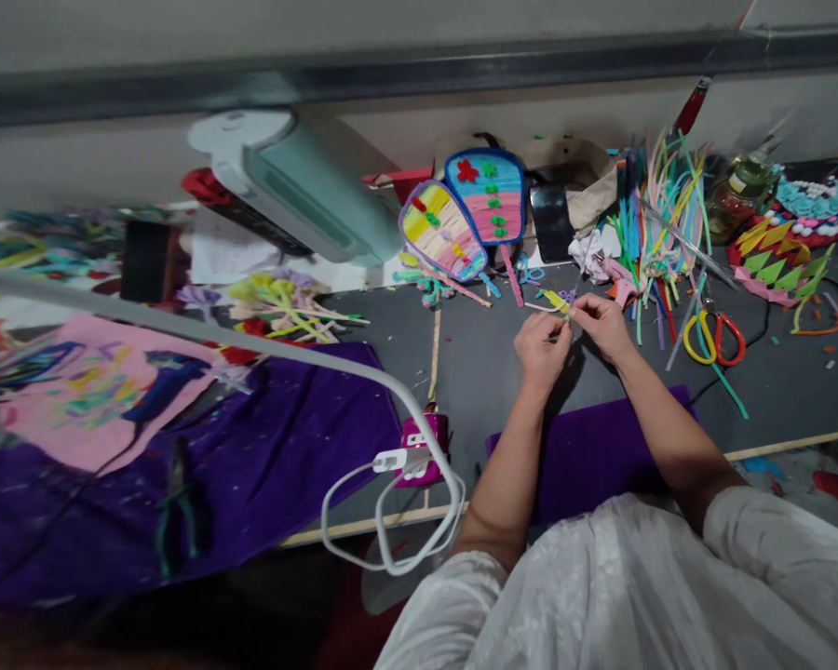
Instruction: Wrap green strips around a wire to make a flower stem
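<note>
My left hand (543, 352) and my right hand (602, 326) meet over the grey table, fingertips pinched close together. Between them is a small pipe-cleaner piece (553, 300) with a yellow part and a pale stem; a bit of green shows at the fingers. How each hand grips it is partly hidden by the fingers. Just beyond lie two fan-shaped pipe-cleaner crafts, one blue and pink (497, 209), the other yellow and cream (441, 233). Right of my hands stands a bunch of loose pipe cleaners (670, 223), with scissors (713, 337) with yellow and red handles in front.
A purple power socket (419, 451) with white cables sits left of my arms. Further left, a purple cloth (286, 437) carries pliers (180, 512), a glue gun (168, 377) and pink felt (48, 419). A pale green appliance (314, 186), a phone (551, 221) and a glass jar (744, 191) stand behind.
</note>
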Action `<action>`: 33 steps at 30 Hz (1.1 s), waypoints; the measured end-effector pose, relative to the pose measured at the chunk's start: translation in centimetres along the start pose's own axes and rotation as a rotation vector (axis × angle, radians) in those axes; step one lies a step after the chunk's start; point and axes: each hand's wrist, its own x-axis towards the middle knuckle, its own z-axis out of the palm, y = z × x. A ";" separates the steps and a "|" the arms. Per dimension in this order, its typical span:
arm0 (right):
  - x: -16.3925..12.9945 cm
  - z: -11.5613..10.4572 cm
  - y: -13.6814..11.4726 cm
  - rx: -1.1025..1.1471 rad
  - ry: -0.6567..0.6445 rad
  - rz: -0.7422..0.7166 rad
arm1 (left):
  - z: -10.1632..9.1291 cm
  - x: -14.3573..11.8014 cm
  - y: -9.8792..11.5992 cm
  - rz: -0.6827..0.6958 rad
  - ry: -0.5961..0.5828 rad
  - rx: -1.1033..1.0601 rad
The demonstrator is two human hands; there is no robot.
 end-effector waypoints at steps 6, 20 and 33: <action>0.0 -0.1 0.1 0.092 -0.006 0.039 | -0.1 0.3 0.0 -0.243 -0.099 -0.274; -0.2 -0.3 -0.8 0.284 -0.125 0.190 | -1.1 0.9 -0.4 -0.743 -0.347 -0.918; -0.1 -0.4 -0.5 0.239 -0.110 0.184 | -0.5 0.5 -0.3 -0.494 -0.205 -0.623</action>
